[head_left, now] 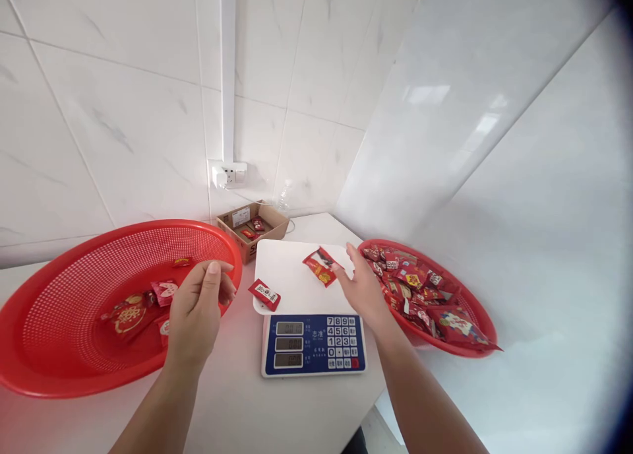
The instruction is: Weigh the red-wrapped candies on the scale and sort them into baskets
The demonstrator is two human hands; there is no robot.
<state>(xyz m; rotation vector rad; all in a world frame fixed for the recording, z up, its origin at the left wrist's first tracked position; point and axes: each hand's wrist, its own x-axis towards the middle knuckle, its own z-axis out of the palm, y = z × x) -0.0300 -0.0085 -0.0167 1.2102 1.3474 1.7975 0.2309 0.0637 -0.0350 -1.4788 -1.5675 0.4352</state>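
My left hand (pixel 196 312) hovers by the right rim of a red plastic basket (pixel 54 269), its fingers curled with the thumb against them; no object shows in it. Over the right part of the scale's white plate (pixel 291 299) is my right hand (pixel 364 288), thumb and fingers apart. Its thumb tip overlaps the edge of a red snack packet (pixel 321 266) on the plate; whether they touch I cannot tell. A smaller red packet (pixel 266 294) lies at the plate's left edge. The digital scale (pixel 319 368) has a blue keypad panel with lit displays.
Several red packets (pixel 131 317) lie in the left basket. On the right, another red basket (pixel 487 315) is heaped with red packets (pixel 415 279). Behind the scale stands a cardboard box (pixel 277 224) holding a few packets. A wall socket (pixel 230 175) and tiled walls border the white table (pixel 237 401).
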